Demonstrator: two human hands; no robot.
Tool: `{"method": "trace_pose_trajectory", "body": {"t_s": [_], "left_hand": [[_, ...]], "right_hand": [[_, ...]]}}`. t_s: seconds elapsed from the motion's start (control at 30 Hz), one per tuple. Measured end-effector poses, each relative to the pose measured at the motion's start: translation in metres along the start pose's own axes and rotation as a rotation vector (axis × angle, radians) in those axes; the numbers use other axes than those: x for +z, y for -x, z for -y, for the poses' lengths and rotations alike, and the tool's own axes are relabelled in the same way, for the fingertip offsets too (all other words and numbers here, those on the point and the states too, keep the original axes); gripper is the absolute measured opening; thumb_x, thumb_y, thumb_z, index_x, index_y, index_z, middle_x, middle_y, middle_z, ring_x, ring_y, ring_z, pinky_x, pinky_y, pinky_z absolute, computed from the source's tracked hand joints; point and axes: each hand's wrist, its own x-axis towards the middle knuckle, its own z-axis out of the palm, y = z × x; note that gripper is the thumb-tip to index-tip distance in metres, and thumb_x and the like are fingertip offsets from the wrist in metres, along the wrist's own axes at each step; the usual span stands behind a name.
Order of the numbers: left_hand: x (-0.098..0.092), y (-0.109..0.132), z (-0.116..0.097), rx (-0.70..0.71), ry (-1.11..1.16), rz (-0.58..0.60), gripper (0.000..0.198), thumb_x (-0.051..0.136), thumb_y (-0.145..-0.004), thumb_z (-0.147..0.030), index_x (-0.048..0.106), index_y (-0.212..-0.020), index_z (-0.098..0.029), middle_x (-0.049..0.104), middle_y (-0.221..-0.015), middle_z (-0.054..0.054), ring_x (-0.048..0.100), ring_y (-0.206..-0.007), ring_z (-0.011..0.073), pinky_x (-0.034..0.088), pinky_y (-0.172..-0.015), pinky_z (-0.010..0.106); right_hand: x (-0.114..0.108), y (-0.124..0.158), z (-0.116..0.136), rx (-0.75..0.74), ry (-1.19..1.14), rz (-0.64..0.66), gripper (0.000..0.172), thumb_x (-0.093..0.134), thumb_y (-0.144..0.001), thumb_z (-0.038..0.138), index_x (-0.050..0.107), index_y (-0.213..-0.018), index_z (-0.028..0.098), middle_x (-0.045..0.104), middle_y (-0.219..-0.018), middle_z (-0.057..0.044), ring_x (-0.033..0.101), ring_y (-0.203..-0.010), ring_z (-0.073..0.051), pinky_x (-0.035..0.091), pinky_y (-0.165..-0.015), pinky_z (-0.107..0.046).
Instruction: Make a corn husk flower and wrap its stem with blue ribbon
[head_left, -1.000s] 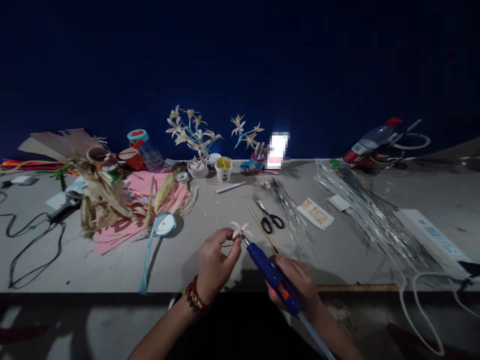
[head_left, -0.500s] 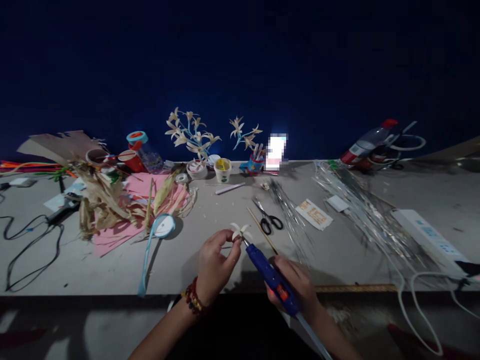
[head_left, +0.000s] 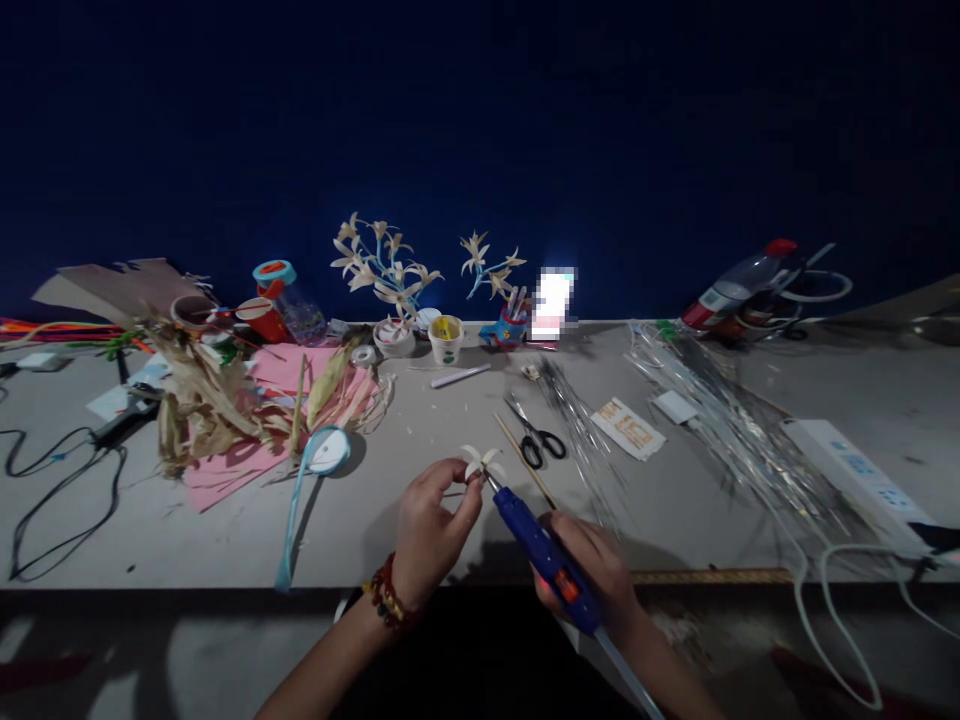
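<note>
Between the thumb and fingertips of my left hand (head_left: 436, 515) is a small pale artificial flower (head_left: 480, 461) with narrow petals. My right hand (head_left: 592, 565) is wrapped round a blue glue gun (head_left: 540, 545), with a clear glue stick (head_left: 626, 672) coming out of its back end. The gun's metal nozzle points up and left and meets the flower's centre; whether glue is flowing is too small to tell. A thin wooden stick (head_left: 525, 460) and black-handled scissors (head_left: 541, 446) lie just beyond my right hand.
Taped flower branches (head_left: 386, 265) stand in a small cup at the back. Dried husks (head_left: 202, 400) lie on pink paper at left, beside a light-blue tape roll (head_left: 328, 452). Wires (head_left: 735, 430), a power strip (head_left: 855, 480) and a bottle (head_left: 739, 285) are at right; a white cord loops over the front edge.
Almost nothing differs. Both hands, the flower and the glue gun hold nearly the same position, with the nozzle still at the flower.
</note>
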Motion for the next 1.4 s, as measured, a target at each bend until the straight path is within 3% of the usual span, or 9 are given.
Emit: {"method": "trace_pose_trajectory", "body": {"t_s": [1.23,1.4], "left_hand": [[-0.0016,0.0007,-0.0020,-0.016,0.023,0.011,0.010,0.060,-0.088,-0.023,0.067,-0.082,-0.019,0.075,-0.085,0.006,0.070,-0.083,0.0210,0.052,-0.078,0.031],[-0.0031,0.0003,-0.0022,-0.085,0.112,0.062,0.012,0.059,-0.088,-0.022,0.066,-0.079,-0.020,0.075,-0.082,0.005,0.071,-0.081,0.0207,0.053,-0.077,0.032]], "right_hand": [[0.0002,0.0017,-0.0036,-0.010,-0.008,0.025,0.021,0.050,-0.085,0.027,0.057,-0.103,0.018,0.070,-0.078,-0.008,0.068,-0.066,-0.023,0.053,-0.059,-0.031],[0.0018,0.0072,-0.0081,0.036,-0.023,0.013,0.024,0.053,-0.084,0.028,0.057,-0.106,0.019,0.071,-0.081,-0.007,0.069,-0.069,-0.024,0.055,-0.062,-0.032]]}}
